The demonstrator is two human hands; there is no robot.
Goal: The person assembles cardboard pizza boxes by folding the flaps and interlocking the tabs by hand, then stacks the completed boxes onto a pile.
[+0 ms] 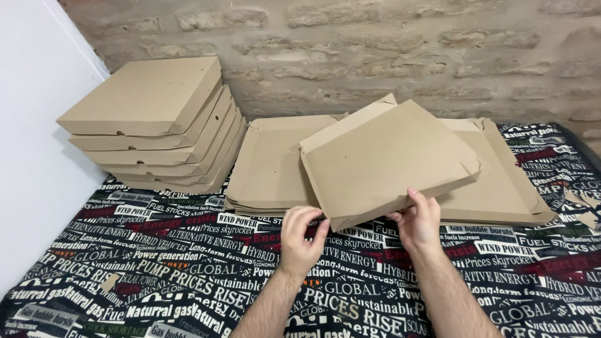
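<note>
A folded brown cardboard pizza box is tilted up above a pile of flat unfolded box blanks. My right hand grips its near edge from below, thumb on top. My left hand is at the box's near left corner, fingers curled against the front flap. Both forearms reach in from the bottom of the view.
A stack of several finished closed boxes stands at the back left next to a white wall. A black cloth with printed text covers the surface. A brick wall runs behind. Small cardboard scraps lie at the right.
</note>
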